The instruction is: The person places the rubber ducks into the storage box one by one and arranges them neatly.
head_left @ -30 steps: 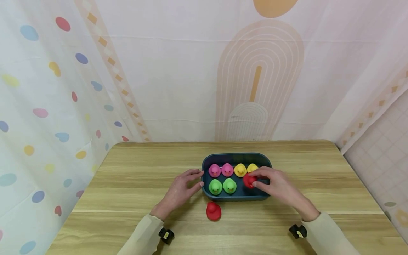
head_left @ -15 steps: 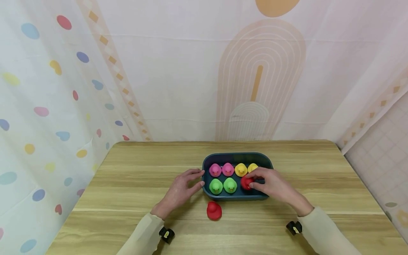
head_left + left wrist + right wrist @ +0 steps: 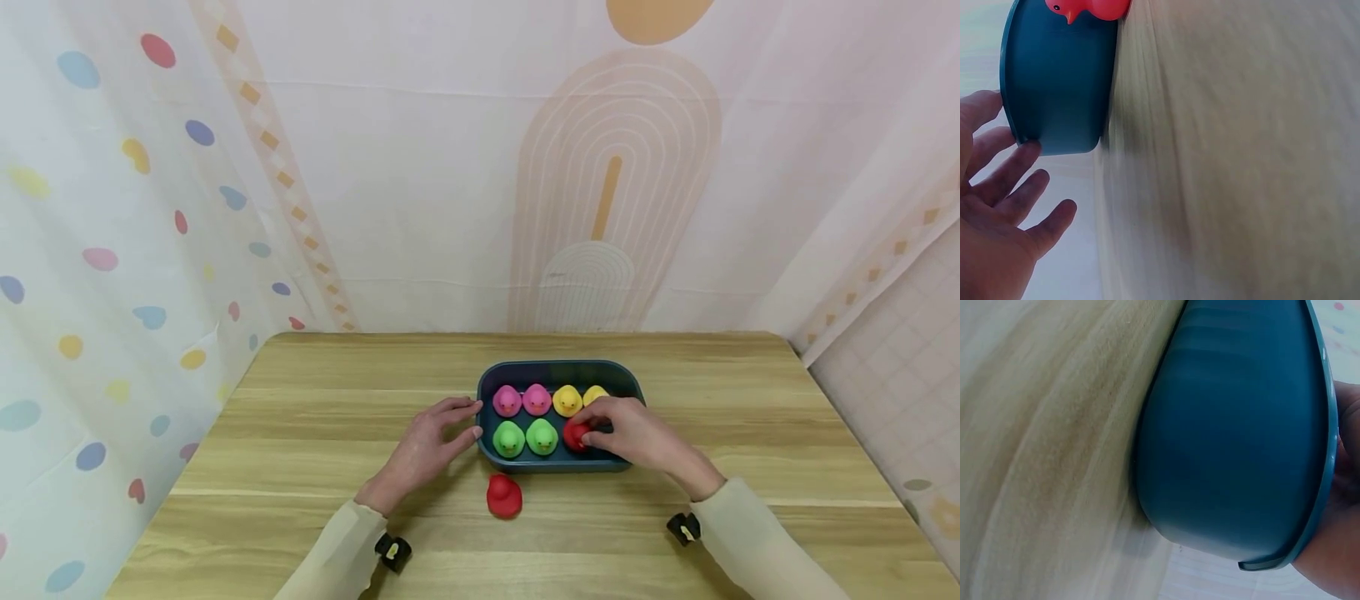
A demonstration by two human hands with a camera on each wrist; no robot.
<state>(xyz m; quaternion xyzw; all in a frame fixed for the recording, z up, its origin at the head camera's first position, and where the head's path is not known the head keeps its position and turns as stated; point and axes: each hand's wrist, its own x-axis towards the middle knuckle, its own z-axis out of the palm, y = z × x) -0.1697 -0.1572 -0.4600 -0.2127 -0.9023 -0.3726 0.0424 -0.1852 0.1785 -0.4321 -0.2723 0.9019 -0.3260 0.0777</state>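
A dark blue tray (image 3: 555, 467) stands on the table with a back row of two pink ducks (image 3: 507, 401) and two yellow ducks (image 3: 567, 401). Two green ducks (image 3: 509, 439) sit in its front row. My right hand (image 3: 637, 433) pinches a red duck (image 3: 576, 435) inside the tray, just right of the green pair and partly covered by my fingers. With fingers spread, my left hand (image 3: 423, 450) touches the tray's left end. Another red duck (image 3: 504, 497) lies on the table before the tray. In the right wrist view the tray wall (image 3: 1235, 437) hides my fingertips.
The wooden table (image 3: 315, 400) reaches back to a patterned curtain (image 3: 420, 208), which also hangs on the left. Black wrist cameras (image 3: 393, 552) sit below both sleeves. One yellow duck (image 3: 595, 395) is partly covered by the right hand.
My right hand has moved left and slightly toward me with the red duck, bringing it lower beside the green ducks. My left hand stays at the tray's left end.
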